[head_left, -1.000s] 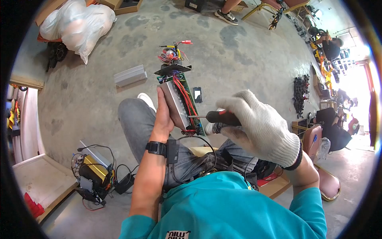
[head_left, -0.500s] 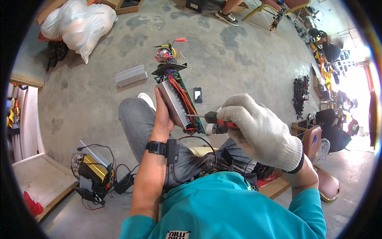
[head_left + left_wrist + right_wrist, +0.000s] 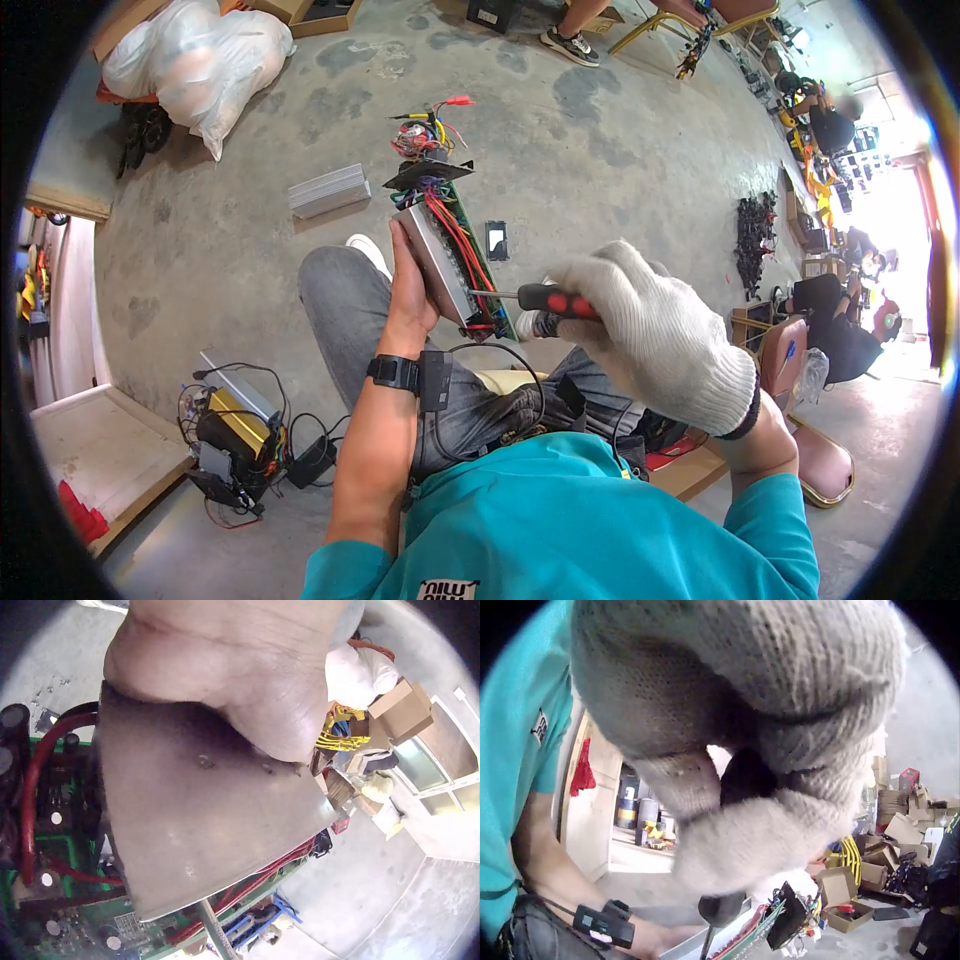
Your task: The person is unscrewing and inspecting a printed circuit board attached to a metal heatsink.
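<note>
My bare left hand (image 3: 408, 285) holds a circuit board assembly (image 3: 455, 255) up over my lap, its palm against the grey metal plate (image 3: 202, 802) along one side. Red wires (image 3: 452, 232) run along the green board, and a black end plate (image 3: 428, 175) with loose coloured leads is at the far end. In a white knitted glove, my right hand (image 3: 655, 330) grips the black and red handle of a screwdriver (image 3: 550, 299). The shaft reaches across to the plate's inner edge, near its close end. In the right wrist view, gloved fingers (image 3: 735, 844) wrap round the handle.
On the floor ahead lie a ribbed aluminium casing (image 3: 328, 191) and a small black-framed part (image 3: 497, 240). A yellow and black device with cables (image 3: 235, 425) sits at left. White bags (image 3: 195, 65) stand at the far left, a pink chair (image 3: 785, 355) at right.
My right hand has rolled back and forth round the screwdriver handle, showing more of its red side now. The circuit board assembly has shifted slightly left; the screwdriver tip stays at the plate's edge.
</note>
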A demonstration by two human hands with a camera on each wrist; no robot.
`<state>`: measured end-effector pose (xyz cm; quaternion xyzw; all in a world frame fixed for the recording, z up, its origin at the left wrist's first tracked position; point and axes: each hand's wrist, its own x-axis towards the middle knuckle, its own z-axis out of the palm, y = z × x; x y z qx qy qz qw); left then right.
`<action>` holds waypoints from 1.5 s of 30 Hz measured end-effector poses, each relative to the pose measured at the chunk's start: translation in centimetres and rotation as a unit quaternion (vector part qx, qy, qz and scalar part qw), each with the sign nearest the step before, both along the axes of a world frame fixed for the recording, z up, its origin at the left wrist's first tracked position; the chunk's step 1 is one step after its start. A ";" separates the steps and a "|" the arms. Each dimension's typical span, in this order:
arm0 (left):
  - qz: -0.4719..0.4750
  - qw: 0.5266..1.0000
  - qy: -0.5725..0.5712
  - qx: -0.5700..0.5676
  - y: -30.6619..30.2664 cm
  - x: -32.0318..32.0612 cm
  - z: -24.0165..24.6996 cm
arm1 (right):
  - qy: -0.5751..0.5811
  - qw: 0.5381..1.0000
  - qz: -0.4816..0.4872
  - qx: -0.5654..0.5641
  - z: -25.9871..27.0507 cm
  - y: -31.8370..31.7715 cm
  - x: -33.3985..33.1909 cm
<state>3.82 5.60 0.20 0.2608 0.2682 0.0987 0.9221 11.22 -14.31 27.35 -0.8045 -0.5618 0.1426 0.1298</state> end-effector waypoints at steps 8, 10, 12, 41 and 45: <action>-0.018 1.000 -0.020 -0.006 0.1 -0.1 0.1 | 0.064 0.995 -0.065 -0.031 1.5 0.3 -0.3; -0.016 1.000 -0.019 -0.006 0.0 -0.1 0.1 | 0.022 0.999 -0.025 -0.014 0.3 0.0 0.2; -0.014 1.000 -0.018 -0.006 0.0 0.0 0.1 | -0.021 1.000 0.015 0.003 0.1 0.2 0.0; -0.013 1.000 -0.008 -0.013 0.3 0.1 -0.7 | 0.024 0.987 -0.128 -0.093 1.3 1.1 -1.0; -0.013 1.000 -0.003 -0.019 0.2 0.0 -0.4 | 0.043 0.998 -0.048 -0.012 0.9 0.4 -0.3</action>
